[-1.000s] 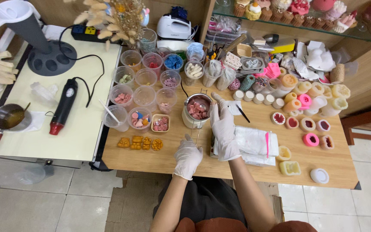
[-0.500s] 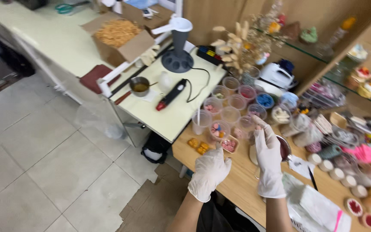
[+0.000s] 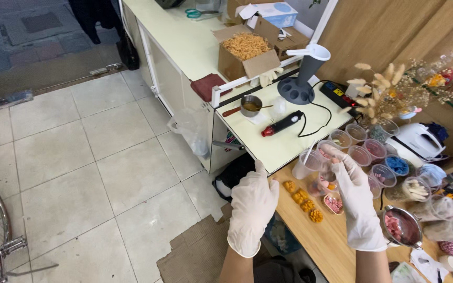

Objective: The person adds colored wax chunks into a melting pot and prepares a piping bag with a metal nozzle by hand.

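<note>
Beside the wooden table [image 3: 336, 246], at its near-left corner, both gloved hands hang in the air with nothing in them. The right hand [image 3: 356, 207] is raised over the table edge, fingers loosely spread and pointing away from the person, its fingertips [image 3: 331, 153] just at the rim of a clear plastic cup [image 3: 306, 165] with a stick leaning in it; whether they touch the cup cannot be told. That cup stands upright at the far-left end of the table's cluster of cups, ahead and slightly left of the right hand, so the right hand is plainly the nearer one. The left hand [image 3: 252, 207] hovers off the table's left edge over the floor, palm down, fingers relaxed and together, gripping nothing. Between the two hands, on the table's edge, a row of small orange flower-shaped pieces [image 3: 302, 200] runs diagonally away from the person's body. Near the right wrist, on the table, sits a small metal pot [image 3: 402, 228] with pink contents.
</note>
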